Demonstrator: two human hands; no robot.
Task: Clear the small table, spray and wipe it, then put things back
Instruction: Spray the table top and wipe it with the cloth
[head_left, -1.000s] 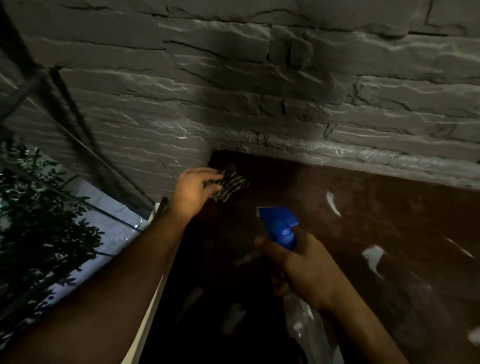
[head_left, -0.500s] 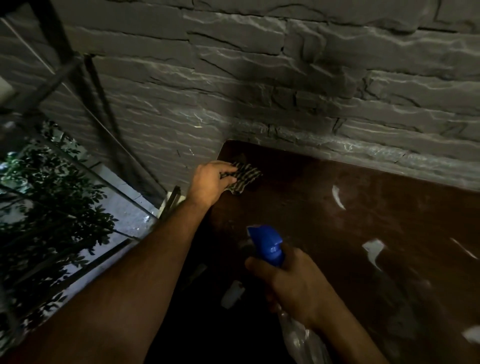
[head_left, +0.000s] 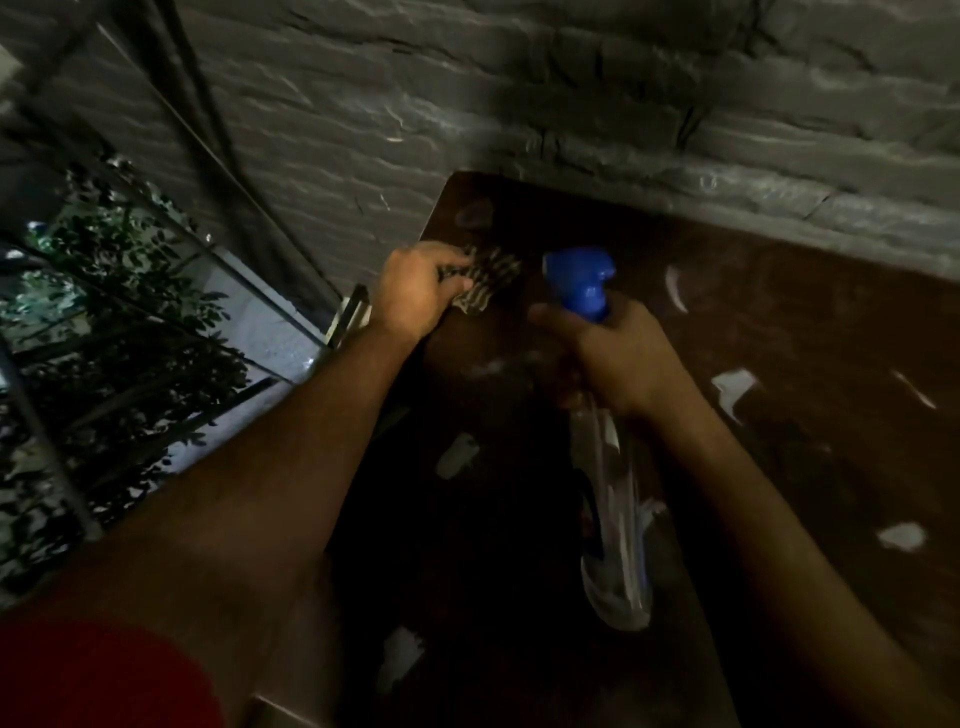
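The dark brown table (head_left: 779, 332) stands against a grey stone wall, with pale patches scattered over its top. My left hand (head_left: 415, 293) grips a striped cloth (head_left: 491, 278) and holds it down on the table near the far left corner. My right hand (head_left: 618, 353) holds a clear spray bottle (head_left: 615, 519) by the neck, just right of the cloth. Its blue trigger head (head_left: 582, 278) points toward the cloth.
The grey stone wall (head_left: 571, 93) runs along the table's far edge. Left of the table a railing (head_left: 218, 260) and leafy plants (head_left: 104, 312) lie below. A wet smear (head_left: 472, 213) shows in the far corner.
My left hand has drawn the cloth back from the far corner toward me. My right hand has lifted the bottle closer to the cloth. The camera has tilted down.
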